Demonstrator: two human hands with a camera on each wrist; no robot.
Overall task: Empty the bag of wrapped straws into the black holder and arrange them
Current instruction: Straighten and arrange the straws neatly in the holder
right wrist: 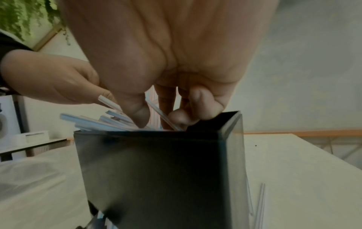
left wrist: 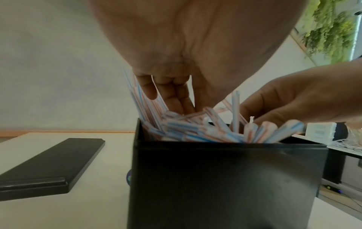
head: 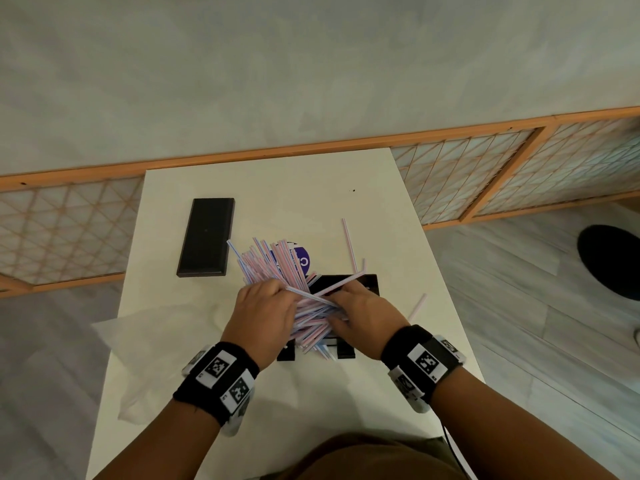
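Note:
A messy bundle of pink-and-blue wrapped straws (head: 273, 268) sticks out of the black holder (head: 349, 283) and fans toward the far left. My left hand (head: 287, 296) grips the bundle from the left, fingers curled among the straws (left wrist: 195, 131). My right hand (head: 337, 306) holds it from the right, over the holder's mouth. In the right wrist view the thumb and fingers (right wrist: 176, 119) pinch straws just above the holder's rim (right wrist: 149, 133). The left wrist view has my left hand (left wrist: 176, 105) reaching down into the holder (left wrist: 225, 178). The empty clear bag (head: 156, 341) lies to the left.
A flat black lid (head: 205, 237) lies at the far left of the white table (head: 311, 174). Loose straws lie on the table beyond the holder (head: 349, 244) and to its right (head: 417, 306). A purple sticker (head: 301, 259) shows behind the bundle. A wooden lattice screen stands behind the table.

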